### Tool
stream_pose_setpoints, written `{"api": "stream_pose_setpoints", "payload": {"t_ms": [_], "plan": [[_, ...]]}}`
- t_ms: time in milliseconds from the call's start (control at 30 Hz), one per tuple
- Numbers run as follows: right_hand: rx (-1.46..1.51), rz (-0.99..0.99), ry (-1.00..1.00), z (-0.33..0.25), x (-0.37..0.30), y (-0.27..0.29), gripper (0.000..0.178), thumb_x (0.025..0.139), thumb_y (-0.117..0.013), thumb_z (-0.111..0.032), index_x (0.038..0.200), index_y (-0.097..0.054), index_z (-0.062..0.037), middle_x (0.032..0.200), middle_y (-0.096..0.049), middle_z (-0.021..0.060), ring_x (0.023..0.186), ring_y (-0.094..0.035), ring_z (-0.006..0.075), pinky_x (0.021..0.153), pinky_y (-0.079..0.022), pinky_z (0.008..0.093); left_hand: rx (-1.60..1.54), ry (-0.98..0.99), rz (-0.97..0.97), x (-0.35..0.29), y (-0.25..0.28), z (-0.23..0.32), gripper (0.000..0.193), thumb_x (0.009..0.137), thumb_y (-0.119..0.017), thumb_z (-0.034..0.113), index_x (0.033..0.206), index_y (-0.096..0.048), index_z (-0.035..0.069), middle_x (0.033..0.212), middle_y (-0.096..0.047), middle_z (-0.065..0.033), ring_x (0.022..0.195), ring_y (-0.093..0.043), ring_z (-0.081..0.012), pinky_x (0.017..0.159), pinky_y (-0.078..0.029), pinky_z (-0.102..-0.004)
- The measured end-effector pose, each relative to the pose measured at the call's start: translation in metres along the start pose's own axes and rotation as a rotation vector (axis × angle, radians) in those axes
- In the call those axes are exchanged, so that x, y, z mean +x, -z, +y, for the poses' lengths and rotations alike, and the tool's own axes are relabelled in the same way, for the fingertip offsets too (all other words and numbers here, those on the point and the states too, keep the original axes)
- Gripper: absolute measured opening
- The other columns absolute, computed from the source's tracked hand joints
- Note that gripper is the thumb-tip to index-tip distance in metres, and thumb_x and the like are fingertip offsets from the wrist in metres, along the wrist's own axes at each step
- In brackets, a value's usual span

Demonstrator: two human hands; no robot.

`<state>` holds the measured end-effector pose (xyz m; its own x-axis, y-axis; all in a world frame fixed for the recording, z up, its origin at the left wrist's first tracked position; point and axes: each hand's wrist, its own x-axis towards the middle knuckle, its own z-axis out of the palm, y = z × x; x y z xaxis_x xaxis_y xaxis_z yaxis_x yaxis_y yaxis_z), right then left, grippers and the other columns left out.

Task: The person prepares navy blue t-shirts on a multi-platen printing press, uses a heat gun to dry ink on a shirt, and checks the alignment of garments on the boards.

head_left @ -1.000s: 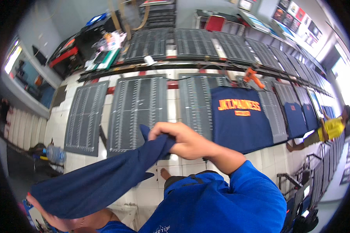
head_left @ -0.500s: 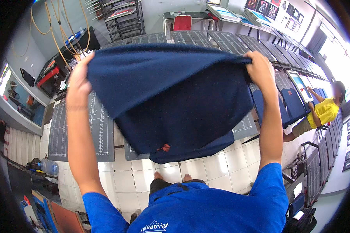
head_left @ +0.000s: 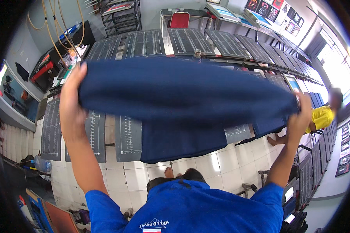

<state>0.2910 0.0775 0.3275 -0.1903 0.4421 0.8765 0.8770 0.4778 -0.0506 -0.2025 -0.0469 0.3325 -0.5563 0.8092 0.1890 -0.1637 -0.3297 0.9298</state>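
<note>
Grey boards with white markings stretch across the room, a red chair behind them. Your left hand and right hand hold a blurred navy cloth stretched between gripping fingers, partly hiding boards and another navy garment below (a person in yellow stands to your right).

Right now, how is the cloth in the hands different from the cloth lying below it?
The held cloth is up in the air between the left hand and right hand; the lower cloth lies spread out. The held cloth looks blurry, while the lower cloth looks sharper. The held cloth hides part of the lower cloth, which doesn't hide any of it. Both are dark blue.
</note>
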Motion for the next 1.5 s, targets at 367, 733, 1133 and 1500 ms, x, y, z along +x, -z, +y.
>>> {"api": "stream_pose_setpoints", "payload": {"t_ms": [367, 733, 1133, 1500], "plan": [[0.442, -0.579, -0.608, 0.020, -0.317, -0.057, 0.042, 0.070, -0.050, 0.012, 0.107, -0.066, -0.0015, 0.105, -0.066, 0.0187, 0.103, -0.063, 0.0321, 0.094, -0.046, 0.0371, 0.311, 0.612, 0.101, -0.204, 0.091, -0.263, 0.009, 0.094, -0.059, 0.012, 0.095, -0.057, 0.003, 0.086, -0.061, -0.0006, 0.078, -0.055, -0.0067, 0.073, -0.046, -0.0229], [0.798, -1.307, -0.990, 0.061, -0.404, -0.086, 0.036, 0.080, -0.065, -0.012, 0.113, -0.065, 0.0013, 0.114, -0.065, 0.0183, 0.110, -0.060, 0.0256, 0.095, -0.045, 0.0339, 0.587, 0.797, 0.251, -0.288, 0.159, -0.374, 0.010, 0.082, -0.062, 0.004, 0.085, -0.052, 0.005, 0.077, -0.056, -0.0020, 0.069, -0.051, -0.0116, 0.061, -0.041, -0.0272], [0.570, -0.892, -0.643, 0.030, -0.281, -0.258, 0.030, 0.085, -0.068, -0.022, 0.104, -0.063, 0.0015, 0.091, -0.068, 0.0156, 0.085, -0.067, 0.0259, 0.077, -0.051, 0.0348, 1.151, -0.027, 0.051, -0.034, 0.062, -0.424, 0.028, 0.090, -0.057, 0.017, 0.109, -0.062, -0.003, 0.107, -0.065, -0.0204, 0.098, -0.061, -0.0375, 0.087, -0.048, -0.0450], [0.207, -0.949, -0.571, 0.037, -0.186, -0.497, 0.039, 0.081, -0.071, -0.030, 0.108, -0.061, -0.0034, 0.099, -0.067, 0.0161, 0.094, -0.065, 0.0325, 0.083, -0.050, 0.0435, 0.341, 0.602, 0.001, 0.161, 0.015, -0.481, 0.063, 0.087, -0.068, 0.019, 0.135, -0.040, -0.011, 0.129, -0.054, -0.0216, 0.115, -0.056, -0.0257, 0.099, -0.045, -0.0345]]}}
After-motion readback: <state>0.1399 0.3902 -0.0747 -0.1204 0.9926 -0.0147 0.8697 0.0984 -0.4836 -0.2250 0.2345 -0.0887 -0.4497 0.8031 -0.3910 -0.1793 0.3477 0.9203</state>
